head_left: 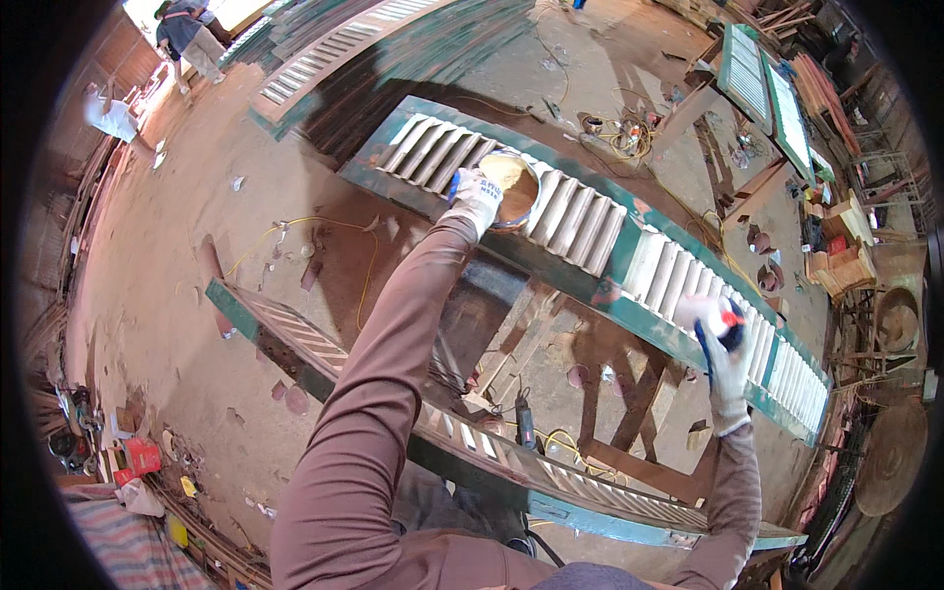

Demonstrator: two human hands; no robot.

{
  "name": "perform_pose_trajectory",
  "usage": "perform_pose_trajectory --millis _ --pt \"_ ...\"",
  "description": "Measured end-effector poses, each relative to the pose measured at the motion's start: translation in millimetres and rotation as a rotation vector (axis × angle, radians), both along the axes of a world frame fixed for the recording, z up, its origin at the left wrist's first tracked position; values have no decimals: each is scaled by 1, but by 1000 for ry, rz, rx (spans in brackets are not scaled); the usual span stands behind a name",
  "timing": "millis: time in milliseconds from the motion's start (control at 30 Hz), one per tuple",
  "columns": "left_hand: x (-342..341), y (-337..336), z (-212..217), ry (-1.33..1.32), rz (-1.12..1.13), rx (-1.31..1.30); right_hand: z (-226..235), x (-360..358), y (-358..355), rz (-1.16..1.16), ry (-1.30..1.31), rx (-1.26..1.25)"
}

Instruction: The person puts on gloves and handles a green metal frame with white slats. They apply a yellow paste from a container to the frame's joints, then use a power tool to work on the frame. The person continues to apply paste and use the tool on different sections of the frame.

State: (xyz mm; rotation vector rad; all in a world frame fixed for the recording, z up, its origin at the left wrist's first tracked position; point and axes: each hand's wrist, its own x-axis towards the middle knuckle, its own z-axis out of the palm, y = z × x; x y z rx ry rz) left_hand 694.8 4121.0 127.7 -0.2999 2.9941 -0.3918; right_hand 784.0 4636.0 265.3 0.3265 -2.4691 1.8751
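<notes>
Far left, well below the left hand: striped cloth (133,536), red container (143,454) just above it. Up and left of that hand, well apart, one person in a white top (116,120) and one in a dark top (185,34) stood on the floor. Pale slatted panel (346,47) lay beyond the left hand, up-left, on a stack of green-edged pieces.

Left hand (474,200): gloved, arm stretched out, fingers clamped on the near-left wall of a round tub (519,205). Tub had tan stuff inside and sat over the slats of the long green shutter (602,287); couldn't tell if it rested there or was held just above. That shutter ran from left of the left hand to right of the right one. Second shutter (629,518) lay nearer the body, below both hands, under the left forearm. Between the hands, lower down: dark power tool (525,421).

Right hand (726,349): gloved, blurred, over the right-hand slats, red bit (732,318) at its fingers. Couldn't tell grip or contact. Farther right: wooden boxes (846,264), round basket (890,457).
</notes>
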Motion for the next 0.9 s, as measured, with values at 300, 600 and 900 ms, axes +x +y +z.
perform_pose_trajectory --millis 300,600,900 --pt "-2 -30 -25 148 -91 -6 21 95 90 -316 -19 -26" --pt "197 -105 216 272 -685 429 76 261 18 -438 -78 50" --pt "348 -165 225 -59 -703 794 75 339 -126 -455 -113 -135"
